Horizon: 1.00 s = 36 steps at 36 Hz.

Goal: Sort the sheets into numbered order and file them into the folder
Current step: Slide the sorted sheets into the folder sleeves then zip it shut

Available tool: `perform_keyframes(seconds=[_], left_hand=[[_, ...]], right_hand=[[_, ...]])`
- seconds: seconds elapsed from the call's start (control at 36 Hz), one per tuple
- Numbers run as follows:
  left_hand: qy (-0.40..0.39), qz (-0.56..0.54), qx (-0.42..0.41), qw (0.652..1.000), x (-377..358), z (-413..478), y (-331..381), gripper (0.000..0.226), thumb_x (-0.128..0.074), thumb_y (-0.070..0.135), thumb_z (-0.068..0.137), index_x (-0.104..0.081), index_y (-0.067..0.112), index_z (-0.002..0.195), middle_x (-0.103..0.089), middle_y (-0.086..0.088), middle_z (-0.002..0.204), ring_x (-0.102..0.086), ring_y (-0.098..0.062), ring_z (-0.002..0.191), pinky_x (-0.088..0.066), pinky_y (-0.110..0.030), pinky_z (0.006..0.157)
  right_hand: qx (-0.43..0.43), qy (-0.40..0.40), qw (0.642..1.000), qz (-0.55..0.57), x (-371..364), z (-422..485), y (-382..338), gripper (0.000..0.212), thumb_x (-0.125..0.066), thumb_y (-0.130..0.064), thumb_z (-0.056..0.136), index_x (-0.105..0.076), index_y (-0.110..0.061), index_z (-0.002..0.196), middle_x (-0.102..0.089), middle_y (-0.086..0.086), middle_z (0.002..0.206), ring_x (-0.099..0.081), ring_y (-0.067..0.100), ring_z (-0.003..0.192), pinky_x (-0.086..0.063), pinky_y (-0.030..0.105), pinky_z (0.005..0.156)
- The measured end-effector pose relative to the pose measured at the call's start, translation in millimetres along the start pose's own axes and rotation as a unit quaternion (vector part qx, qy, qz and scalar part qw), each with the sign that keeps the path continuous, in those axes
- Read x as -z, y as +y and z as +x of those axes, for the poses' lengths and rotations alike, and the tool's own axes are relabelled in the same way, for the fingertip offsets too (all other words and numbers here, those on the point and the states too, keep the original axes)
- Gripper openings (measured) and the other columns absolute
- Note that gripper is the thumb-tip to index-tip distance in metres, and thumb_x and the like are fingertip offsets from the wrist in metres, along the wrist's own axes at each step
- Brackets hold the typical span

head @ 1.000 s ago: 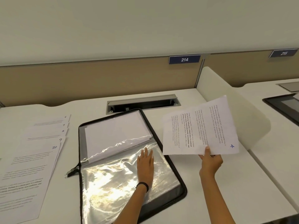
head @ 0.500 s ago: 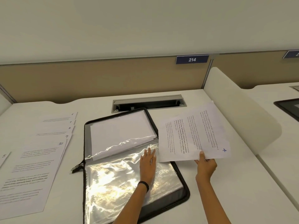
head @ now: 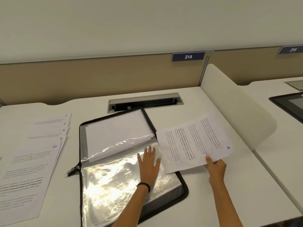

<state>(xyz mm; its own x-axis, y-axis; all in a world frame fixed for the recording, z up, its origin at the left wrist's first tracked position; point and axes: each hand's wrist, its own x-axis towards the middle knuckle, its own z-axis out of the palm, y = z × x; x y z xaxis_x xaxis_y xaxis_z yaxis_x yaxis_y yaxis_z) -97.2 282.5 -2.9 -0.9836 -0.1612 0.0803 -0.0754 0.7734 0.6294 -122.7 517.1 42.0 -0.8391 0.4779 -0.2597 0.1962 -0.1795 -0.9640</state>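
Note:
A black zip folder (head: 184, 185) lies open on the desk, its clear plastic sleeves shining. White sheets sit in the far sleeves (head: 114, 133). My left hand (head: 149, 163) rests flat with straight fingers on the near sleeve (head: 114, 181). My right hand (head: 215, 166) pinches the near edge of a printed sheet marked 4 (head: 193, 143), held just right of the folder, its left edge over the folder's rim. A fanned pile of sheets numbered 6 to 10 (head: 32, 154) lies left of the folder.
A grey cable slot (head: 144, 102) is set in the desk behind the folder. A white curved divider (head: 237, 108) stands to the right. Beyond it another desk holds a dark folder (head: 290, 104). A tan partition (head: 98, 76) with plate 214 closes the back.
The sheet marked 4 has come down and leftward, from held up at the right to low beside the folder's edge. My left hand stays on the sleeve.

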Motion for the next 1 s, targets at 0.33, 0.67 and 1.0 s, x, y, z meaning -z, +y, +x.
perform_keyframes(seconds=[0.33,0.67,1.0], left_hand=[[-0.068,0.052,-0.020,0.996,-8,9,4,0.060,-0.030,0.036,0.103,0.003,0.019,0.151,0.014,0.006,0.153,0.016,-0.010,0.143,0.023,-0.028,0.111],[-0.022,-0.005,0.040,0.999,-6,13,4,0.047,-0.043,0.025,0.101,-0.034,0.015,0.146,-0.023,0.001,0.156,-0.020,-0.012,0.144,-0.009,-0.023,0.116],[0.097,-0.171,0.107,0.975,16,20,10,0.015,-0.057,0.016,0.094,-0.070,0.022,0.099,-0.066,0.011,0.079,-0.051,0.002,0.069,-0.043,-0.018,0.072]], right_hand=[[-0.021,0.022,0.997,-0.066,19,1,8,0.031,-0.062,0.000,0.088,-0.058,0.009,0.117,-0.064,0.023,0.110,-0.061,0.031,0.092,-0.051,0.041,0.085],[-0.024,0.018,0.995,-0.098,26,-1,11,0.035,-0.062,-0.001,0.088,-0.058,0.005,0.121,-0.065,0.018,0.110,-0.062,0.034,0.100,-0.052,0.050,0.089],[-0.019,0.022,0.994,-0.108,23,-4,10,0.014,-0.063,-0.002,0.088,-0.062,0.005,0.100,-0.066,0.021,0.101,-0.062,0.034,0.090,-0.053,0.048,0.084]])
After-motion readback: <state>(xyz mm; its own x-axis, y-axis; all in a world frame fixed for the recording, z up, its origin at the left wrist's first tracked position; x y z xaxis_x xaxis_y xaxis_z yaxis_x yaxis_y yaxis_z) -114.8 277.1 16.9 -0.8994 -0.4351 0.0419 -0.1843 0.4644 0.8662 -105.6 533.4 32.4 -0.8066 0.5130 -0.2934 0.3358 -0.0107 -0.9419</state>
